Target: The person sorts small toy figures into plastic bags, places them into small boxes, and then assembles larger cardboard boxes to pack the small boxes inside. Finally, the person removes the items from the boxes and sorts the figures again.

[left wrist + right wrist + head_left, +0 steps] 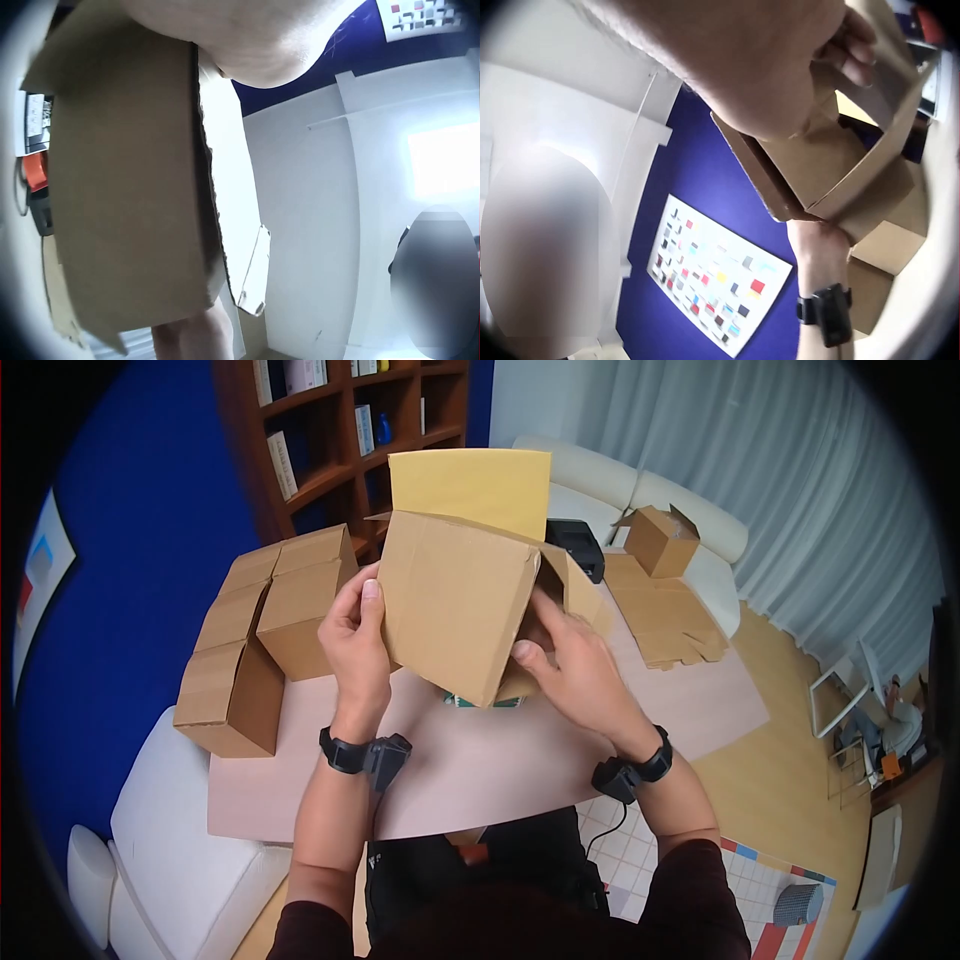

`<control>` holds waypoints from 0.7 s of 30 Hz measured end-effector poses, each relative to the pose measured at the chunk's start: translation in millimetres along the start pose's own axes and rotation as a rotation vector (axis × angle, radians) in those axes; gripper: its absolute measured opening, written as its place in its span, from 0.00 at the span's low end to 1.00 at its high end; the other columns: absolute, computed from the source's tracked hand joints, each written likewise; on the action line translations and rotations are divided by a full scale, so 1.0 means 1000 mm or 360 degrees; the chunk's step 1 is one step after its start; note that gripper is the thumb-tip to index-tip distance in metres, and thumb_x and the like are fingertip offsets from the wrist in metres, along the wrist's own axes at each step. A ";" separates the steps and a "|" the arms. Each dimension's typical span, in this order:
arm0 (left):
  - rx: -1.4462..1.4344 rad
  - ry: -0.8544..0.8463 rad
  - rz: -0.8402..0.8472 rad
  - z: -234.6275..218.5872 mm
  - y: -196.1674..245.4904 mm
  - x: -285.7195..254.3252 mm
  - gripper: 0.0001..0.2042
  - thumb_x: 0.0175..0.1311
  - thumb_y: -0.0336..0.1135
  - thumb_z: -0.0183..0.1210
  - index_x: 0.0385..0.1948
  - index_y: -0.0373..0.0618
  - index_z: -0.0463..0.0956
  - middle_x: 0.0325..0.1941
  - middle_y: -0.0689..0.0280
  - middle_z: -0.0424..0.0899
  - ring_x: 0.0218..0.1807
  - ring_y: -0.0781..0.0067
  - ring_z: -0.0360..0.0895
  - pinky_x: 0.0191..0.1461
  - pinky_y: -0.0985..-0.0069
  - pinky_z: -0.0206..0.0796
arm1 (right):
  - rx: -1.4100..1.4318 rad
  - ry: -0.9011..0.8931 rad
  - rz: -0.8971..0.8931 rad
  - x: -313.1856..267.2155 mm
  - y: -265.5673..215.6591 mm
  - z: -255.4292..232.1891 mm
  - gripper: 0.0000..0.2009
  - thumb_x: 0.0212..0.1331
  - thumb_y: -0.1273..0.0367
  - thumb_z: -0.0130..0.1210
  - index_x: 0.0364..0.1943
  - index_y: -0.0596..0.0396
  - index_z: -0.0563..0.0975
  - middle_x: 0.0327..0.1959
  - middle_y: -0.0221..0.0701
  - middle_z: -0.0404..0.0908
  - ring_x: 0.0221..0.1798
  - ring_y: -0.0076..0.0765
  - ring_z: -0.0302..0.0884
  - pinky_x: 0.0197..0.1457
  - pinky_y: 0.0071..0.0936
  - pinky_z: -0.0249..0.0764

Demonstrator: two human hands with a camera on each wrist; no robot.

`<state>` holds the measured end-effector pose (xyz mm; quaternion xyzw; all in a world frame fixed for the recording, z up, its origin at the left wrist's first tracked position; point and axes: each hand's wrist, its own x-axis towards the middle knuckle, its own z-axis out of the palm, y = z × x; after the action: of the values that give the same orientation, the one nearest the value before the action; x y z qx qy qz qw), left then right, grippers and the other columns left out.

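A brown cardboard box (pixel 450 595) is held tilted above the table, its open end with loose flaps facing right. My left hand (pixel 358 635) grips its left side, thumb on the near face and fingers partly hidden behind the edge. On the other side my right hand (pixel 580 670) reaches into the opening, with its thumb at the near edge. The right wrist view shows those fingers (pixel 855 56) curled inside by a flap. In the left wrist view, the box (pixel 135 172) fills much of the picture. Part of a green item (pixel 480 702) shows beneath it.
Several closed cardboard boxes (pixel 230 690) stand along the table's left side. A yellow panel (pixel 470 480) rises behind the held box. Right of it are a black device (pixel 577 548), flattened cardboard (pixel 665 615) and a small open box (pixel 662 542). The pinkish table (pixel 480 770) has a curved front edge.
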<state>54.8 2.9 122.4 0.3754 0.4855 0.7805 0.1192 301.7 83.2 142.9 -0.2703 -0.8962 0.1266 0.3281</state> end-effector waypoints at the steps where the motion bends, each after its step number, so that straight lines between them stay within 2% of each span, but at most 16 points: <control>1: -0.0010 -0.0007 0.0007 0.003 0.002 0.000 0.15 0.84 0.35 0.56 0.60 0.35 0.83 0.53 0.65 0.89 0.50 0.82 0.83 0.56 0.80 0.74 | 0.0220 0.0095 -0.0062 0.003 0.011 0.006 0.40 0.72 0.53 0.63 0.79 0.61 0.62 0.55 0.56 0.84 0.61 0.56 0.84 0.66 0.46 0.77; 2: -0.0023 -0.0032 0.0033 0.006 0.003 0.000 0.15 0.84 0.35 0.56 0.60 0.35 0.83 0.52 0.66 0.89 0.49 0.83 0.82 0.56 0.81 0.74 | 0.0206 0.0104 -0.0065 0.005 0.016 0.010 0.40 0.72 0.53 0.63 0.79 0.61 0.62 0.55 0.56 0.84 0.61 0.56 0.84 0.66 0.46 0.77; 4: -0.0054 -0.0060 0.0066 0.011 0.002 -0.001 0.15 0.84 0.35 0.56 0.61 0.35 0.83 0.51 0.67 0.89 0.48 0.84 0.82 0.55 0.81 0.74 | 0.1580 -0.0055 0.0095 0.007 0.023 0.013 0.50 0.71 0.51 0.65 0.84 0.59 0.47 0.68 0.50 0.78 0.74 0.50 0.75 0.77 0.45 0.70; 5: -0.0045 -0.0058 0.0094 0.014 -0.001 -0.002 0.15 0.84 0.35 0.56 0.61 0.35 0.83 0.50 0.67 0.89 0.48 0.84 0.82 0.54 0.81 0.74 | 0.1926 -0.0067 0.0141 0.009 0.017 0.008 0.48 0.70 0.60 0.68 0.83 0.61 0.49 0.66 0.41 0.81 0.72 0.41 0.76 0.77 0.44 0.70; 9: -0.0053 -0.0048 0.0027 0.025 -0.004 -0.002 0.16 0.83 0.34 0.56 0.63 0.35 0.81 0.51 0.65 0.87 0.51 0.81 0.81 0.57 0.79 0.73 | 0.1862 0.0003 0.0284 0.013 -0.001 -0.013 0.44 0.63 0.64 0.73 0.78 0.64 0.59 0.66 0.42 0.81 0.69 0.38 0.80 0.72 0.36 0.75; 10: -0.0062 -0.0050 0.0022 0.029 -0.003 -0.005 0.16 0.83 0.34 0.56 0.63 0.35 0.81 0.51 0.65 0.87 0.51 0.81 0.81 0.57 0.79 0.73 | 0.1875 0.0271 0.0277 0.016 -0.008 -0.021 0.39 0.63 0.69 0.73 0.74 0.65 0.63 0.62 0.42 0.83 0.64 0.36 0.83 0.68 0.34 0.79; 11: 0.0047 0.0101 0.0272 0.034 -0.001 -0.010 0.14 0.81 0.30 0.56 0.60 0.36 0.82 0.51 0.63 0.84 0.51 0.74 0.81 0.59 0.75 0.73 | 0.1880 0.0537 0.0267 0.019 -0.010 -0.027 0.34 0.63 0.75 0.72 0.70 0.65 0.67 0.58 0.42 0.86 0.58 0.34 0.86 0.64 0.32 0.82; 12: 0.0158 0.0255 0.0524 0.036 -0.001 -0.014 0.12 0.78 0.26 0.56 0.56 0.38 0.84 0.50 0.61 0.82 0.51 0.67 0.81 0.61 0.70 0.72 | 0.1873 0.0536 0.0271 0.021 -0.004 -0.033 0.34 0.63 0.75 0.72 0.70 0.65 0.67 0.58 0.42 0.86 0.58 0.34 0.86 0.64 0.32 0.82; 13: 0.0156 0.0253 0.0519 0.035 -0.008 -0.020 0.12 0.78 0.26 0.56 0.56 0.38 0.84 0.50 0.61 0.82 0.51 0.67 0.81 0.61 0.70 0.72 | 0.1801 0.0684 0.0173 0.022 0.005 -0.044 0.30 0.63 0.76 0.71 0.68 0.66 0.69 0.55 0.42 0.87 0.55 0.33 0.87 0.61 0.30 0.84; 14: 0.0305 0.0320 0.0809 0.031 -0.021 -0.031 0.13 0.73 0.22 0.56 0.55 0.40 0.82 0.51 0.61 0.80 0.51 0.64 0.80 0.62 0.68 0.71 | 0.1727 0.0828 0.0074 0.023 0.010 -0.049 0.27 0.64 0.77 0.70 0.65 0.66 0.71 0.53 0.42 0.88 0.52 0.31 0.88 0.57 0.29 0.85; 15: 0.0455 0.0387 0.1100 0.025 -0.027 -0.043 0.15 0.67 0.18 0.57 0.53 0.43 0.80 0.51 0.61 0.78 0.50 0.61 0.80 0.63 0.66 0.70 | 0.1729 0.0829 0.0076 0.025 0.008 -0.052 0.27 0.64 0.77 0.70 0.65 0.66 0.71 0.53 0.42 0.88 0.52 0.31 0.88 0.57 0.29 0.85; 17: 0.0644 -0.0128 0.1465 0.007 -0.029 -0.078 0.17 0.54 0.15 0.57 0.44 0.45 0.78 0.47 0.60 0.76 0.46 0.54 0.79 0.59 0.65 0.70 | 0.1505 0.1044 -0.0094 0.028 -0.002 -0.060 0.25 0.66 0.78 0.67 0.64 0.66 0.71 0.49 0.40 0.88 0.50 0.28 0.87 0.55 0.26 0.84; 18: 0.0577 -0.0473 0.1610 0.006 -0.026 -0.089 0.19 0.48 0.15 0.57 0.43 0.46 0.79 0.52 0.57 0.77 0.45 0.55 0.78 0.56 0.66 0.69 | 0.1512 0.1039 -0.0087 0.027 -0.004 -0.059 0.25 0.66 0.78 0.67 0.64 0.66 0.71 0.49 0.40 0.88 0.50 0.28 0.87 0.55 0.26 0.84; 19: 0.0462 -0.0793 0.1462 0.013 -0.031 -0.100 0.21 0.56 0.18 0.59 0.53 0.46 0.79 0.60 0.55 0.77 0.53 0.53 0.80 0.62 0.59 0.71 | 0.1472 0.0991 -0.0114 0.027 -0.008 -0.056 0.25 0.66 0.77 0.67 0.64 0.66 0.70 0.49 0.40 0.88 0.50 0.27 0.87 0.54 0.25 0.84; 20: 0.0470 -0.0796 0.1460 0.023 -0.026 -0.104 0.21 0.56 0.18 0.59 0.53 0.46 0.79 0.60 0.55 0.77 0.53 0.53 0.80 0.62 0.59 0.71 | 0.1433 0.0947 -0.0141 0.026 -0.010 -0.052 0.24 0.67 0.77 0.67 0.64 0.66 0.70 0.50 0.39 0.88 0.50 0.27 0.86 0.54 0.24 0.83; 21: 0.0091 -0.1020 0.0643 0.032 -0.018 -0.107 0.21 0.63 0.26 0.63 0.60 0.46 0.76 0.65 0.55 0.77 0.60 0.52 0.79 0.67 0.56 0.70 | 0.1326 0.0891 -0.0236 0.023 -0.012 -0.044 0.24 0.68 0.76 0.67 0.64 0.65 0.70 0.51 0.39 0.87 0.52 0.27 0.85 0.53 0.23 0.82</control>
<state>148.1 -25.2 64.6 0.6917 0.3613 0.6175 0.0982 311.0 88.5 192.2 -0.0757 -0.6641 0.3726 0.6438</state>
